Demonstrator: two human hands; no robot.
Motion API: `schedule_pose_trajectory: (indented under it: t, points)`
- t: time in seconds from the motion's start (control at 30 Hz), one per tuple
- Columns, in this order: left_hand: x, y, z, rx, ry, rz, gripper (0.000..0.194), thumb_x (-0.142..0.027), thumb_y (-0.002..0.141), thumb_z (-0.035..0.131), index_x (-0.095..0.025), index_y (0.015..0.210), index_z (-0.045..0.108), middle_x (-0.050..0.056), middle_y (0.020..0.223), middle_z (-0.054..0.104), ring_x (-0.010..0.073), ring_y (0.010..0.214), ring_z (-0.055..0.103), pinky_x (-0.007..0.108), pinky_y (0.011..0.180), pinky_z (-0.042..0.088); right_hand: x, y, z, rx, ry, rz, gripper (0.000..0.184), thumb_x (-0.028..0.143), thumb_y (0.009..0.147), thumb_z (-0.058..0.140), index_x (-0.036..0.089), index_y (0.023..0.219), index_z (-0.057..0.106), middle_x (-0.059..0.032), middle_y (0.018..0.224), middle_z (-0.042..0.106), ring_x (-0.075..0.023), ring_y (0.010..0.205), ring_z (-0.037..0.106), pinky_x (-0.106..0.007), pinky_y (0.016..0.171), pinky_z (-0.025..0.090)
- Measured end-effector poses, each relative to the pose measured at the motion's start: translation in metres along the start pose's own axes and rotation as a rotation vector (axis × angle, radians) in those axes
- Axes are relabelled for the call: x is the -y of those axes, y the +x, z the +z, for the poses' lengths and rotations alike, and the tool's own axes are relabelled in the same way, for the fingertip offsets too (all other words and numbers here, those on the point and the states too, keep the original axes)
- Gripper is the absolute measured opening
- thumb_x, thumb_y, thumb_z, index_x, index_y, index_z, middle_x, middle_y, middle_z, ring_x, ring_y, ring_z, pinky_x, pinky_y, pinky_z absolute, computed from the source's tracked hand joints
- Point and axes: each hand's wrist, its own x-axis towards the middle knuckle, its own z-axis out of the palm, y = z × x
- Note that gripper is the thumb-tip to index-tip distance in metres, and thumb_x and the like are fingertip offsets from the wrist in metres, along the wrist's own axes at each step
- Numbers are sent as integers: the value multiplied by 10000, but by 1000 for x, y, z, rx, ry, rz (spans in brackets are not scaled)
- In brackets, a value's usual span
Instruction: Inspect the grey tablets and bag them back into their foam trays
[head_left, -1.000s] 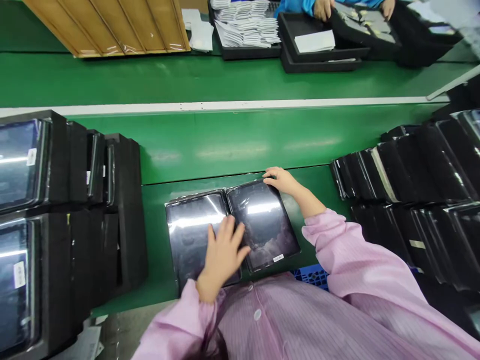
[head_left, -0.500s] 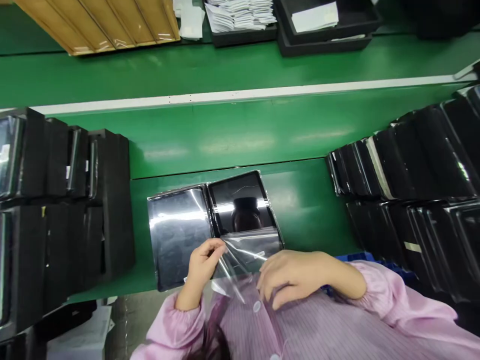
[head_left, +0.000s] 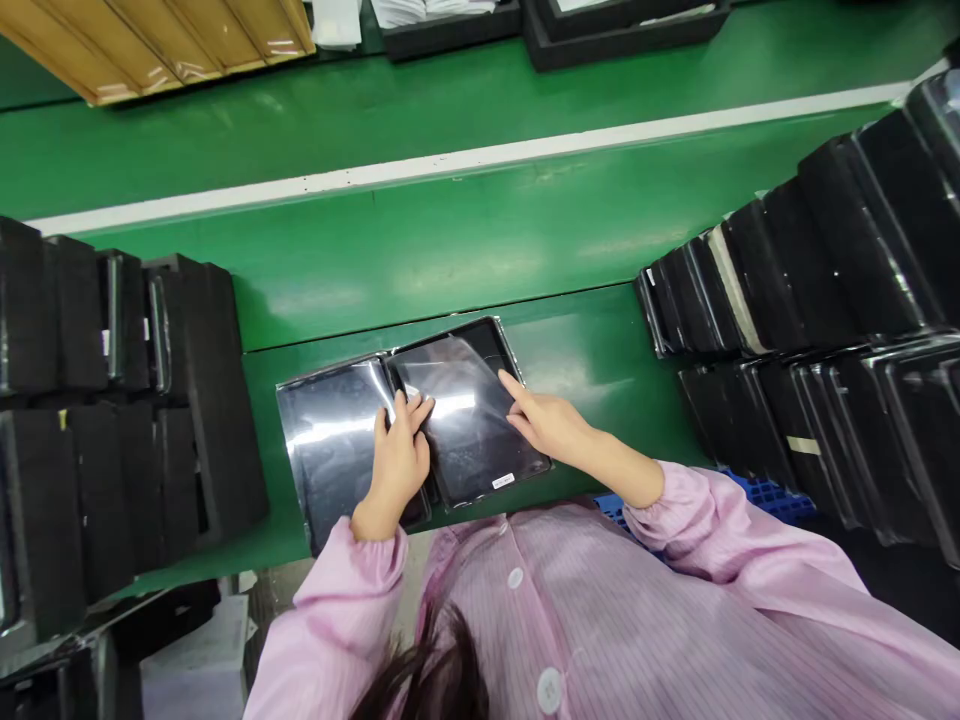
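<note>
bright, white glare across tablets (head_left: pixel 472 440), soft sheen on table (head_left: pixel 480 245)

On the glossy green tabletop (head_left: pixel 600 385), a flat black rectangular tablet with a shiny screen (head_left: pixel 334 440) lies beside a similar black tablet (head_left: pixel 476 445). Thin clear plastic film (head_left: pixel 446 370) lies askew over the latter, leaving its upper right corner bare. The left hand (head_left: pixel 403 445), fingers spread, is at its left edge; the right hand (head_left: pixel 547 425) has fingertips at the film's right side, the grip hard to make out.

Glossy tablet (head_left: pixel 486 346) under smooth, seemingly plastic film (head_left: pixel 451 384)
</note>
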Motion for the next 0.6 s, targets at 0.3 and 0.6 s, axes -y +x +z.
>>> schedule_pose_trajectory:
  t: [0.3, 0.6]
  points:
    - [20, 11, -7, 179, 253, 38, 619, -27, 749, 277, -212, 1283, 529, 69, 1292, 604, 193, 1263, 492, 562, 1138, 108, 38, 83, -24, -158, 1292, 419, 585, 158, 855, 495, 164, 1402, 287, 35, 649, 657, -108, 538, 610, -229, 553, 503]
    - [-10, -47, -22, 523, 231, 355, 452, -10, 682, 451, -271, 937, 718, 53, 1301, 596, 272, 1350, 371, 598, 1102, 173, 6, 15, -11, -348, 590, 695, 415, 612, 716, 555, 198, 744, 536, 25, 546, 504, -160, 501, 540, -291, 519, 450]
